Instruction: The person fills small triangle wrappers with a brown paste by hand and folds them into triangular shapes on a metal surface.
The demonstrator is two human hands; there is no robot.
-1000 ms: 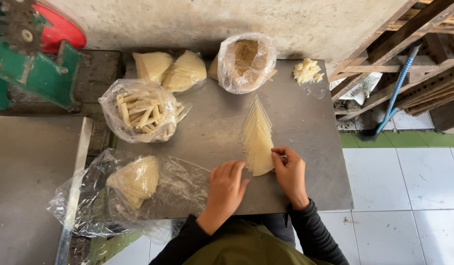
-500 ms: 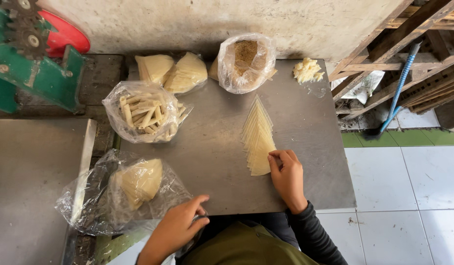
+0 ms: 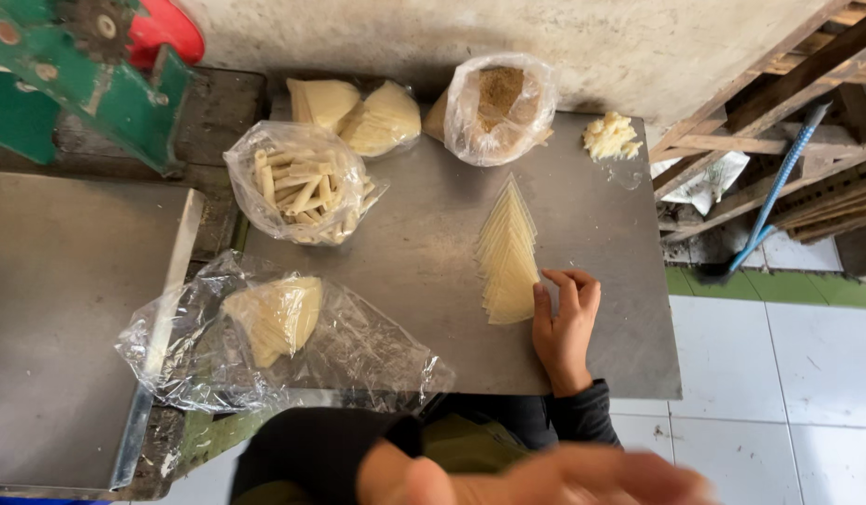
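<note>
At the far left a green machine (image 3: 68,84) with a red part (image 3: 166,33) stands above a steel tray (image 3: 59,327), which lies beside the grey table (image 3: 424,234). Half on the tray's edge and half on the table lies a clear bag (image 3: 358,355), slack and crumpled, with a wedge of pale wrappers (image 3: 274,318) inside it. Behind that, a second bag (image 3: 297,192) sits open and holds short pale rolled sticks. Further back, near the wall, two yellowish fans of wrappers (image 3: 358,112) lie side by side, touching each other. Just to their right a third bag (image 3: 498,108) stands open with brown crumbly filling in it. On the bare table in front of that bag lies the stack (image 3: 508,252), thin pale triangular sheets fanned one over another, the point towards the wall and the wide end towards the person. The right hand (image 3: 566,323) rests flat on the table at the stack's near right corner, fingers loose and spread, fingertips touching the sheets' edge, gripping nothing. A small heap of pale dough (image 3: 611,136) sits at the table's far right corner, well apart from the stack. The left hand (image 3: 545,477) is at the bottom edge, close to the camera and blurred; it looks empty with fingers stretched out, well clear of the table's things.
</note>
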